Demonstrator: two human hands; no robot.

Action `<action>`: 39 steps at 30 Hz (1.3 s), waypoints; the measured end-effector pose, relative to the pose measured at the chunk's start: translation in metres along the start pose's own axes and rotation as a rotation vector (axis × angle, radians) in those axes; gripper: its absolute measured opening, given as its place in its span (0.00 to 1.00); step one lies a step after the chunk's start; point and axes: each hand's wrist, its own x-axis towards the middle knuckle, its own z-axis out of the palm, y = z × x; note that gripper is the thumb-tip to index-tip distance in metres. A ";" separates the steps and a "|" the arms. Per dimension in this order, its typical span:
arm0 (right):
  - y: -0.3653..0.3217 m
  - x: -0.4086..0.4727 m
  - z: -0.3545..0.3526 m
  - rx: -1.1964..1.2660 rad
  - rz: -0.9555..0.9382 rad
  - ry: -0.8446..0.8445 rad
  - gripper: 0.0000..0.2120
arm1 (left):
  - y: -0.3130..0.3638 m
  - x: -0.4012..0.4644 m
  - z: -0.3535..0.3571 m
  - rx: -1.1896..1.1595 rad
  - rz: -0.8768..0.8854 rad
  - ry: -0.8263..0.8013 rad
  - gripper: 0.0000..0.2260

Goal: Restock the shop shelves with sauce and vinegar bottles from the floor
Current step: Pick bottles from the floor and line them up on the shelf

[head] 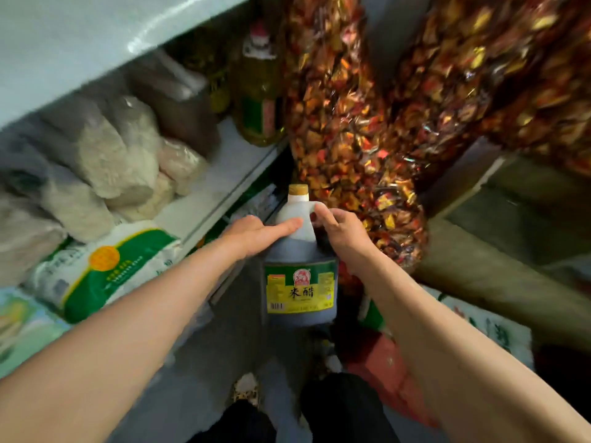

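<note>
Right hand [343, 233] gripping vinegar jug [300, 276] handle

jug [300, 251]: dark liquid showing, cap [298, 189] tan, label [300, 290] yellow-green
sack [105, 270]: white, green band
sweets [358, 123]: glinting red-gold

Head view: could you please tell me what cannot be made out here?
- Jug handle: covered by the right hand gripping it.
- Left hand palm: it lies flat on the jug's shoulder, contact hidden.
- Oil bottle label: motion-blurred.
- Jug's base: cannot tell what is under it.
</note>
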 end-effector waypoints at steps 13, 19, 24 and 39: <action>-0.177 0.057 -0.184 0.286 -0.404 0.025 0.20 | 0.204 -0.051 -0.127 -0.115 0.199 0.388 0.56; -0.237 0.076 -0.214 0.342 -0.534 -0.054 0.17 | 0.234 -0.057 -0.170 -0.266 0.342 0.442 0.42; -0.275 0.112 -0.223 0.472 -0.564 -0.112 0.17 | 0.260 -0.044 -0.204 -0.356 0.404 0.593 0.34; -0.428 0.342 -0.217 0.548 -0.695 -0.148 0.17 | 0.329 0.117 -0.400 -0.159 0.483 0.748 0.40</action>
